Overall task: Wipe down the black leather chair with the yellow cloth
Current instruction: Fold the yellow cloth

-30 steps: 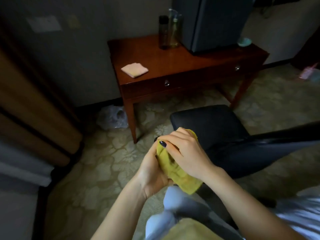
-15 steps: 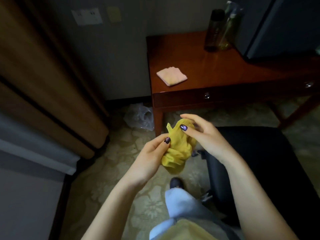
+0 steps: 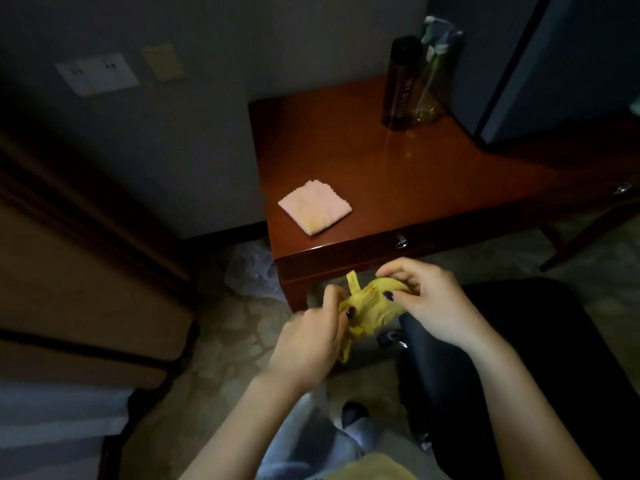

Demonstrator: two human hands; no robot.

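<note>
Both hands pinch the bunched yellow cloth (image 3: 372, 308) between them, left hand (image 3: 311, 344) and right hand (image 3: 427, 306), above the black leather chair (image 3: 540, 358)

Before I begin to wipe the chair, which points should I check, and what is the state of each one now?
1. Hold on the yellow cloth: ok, the left hand and the right hand both pinch it.
2. Cloth opened flat for wiping: not ok, it is bunched.
3. Cloth on the black chair: not ok, it is in the air by the seat's edge.
4. Chair within reach: ok, the seat lies under the right forearm.
5. Cloth damp: cannot tell.
</note>
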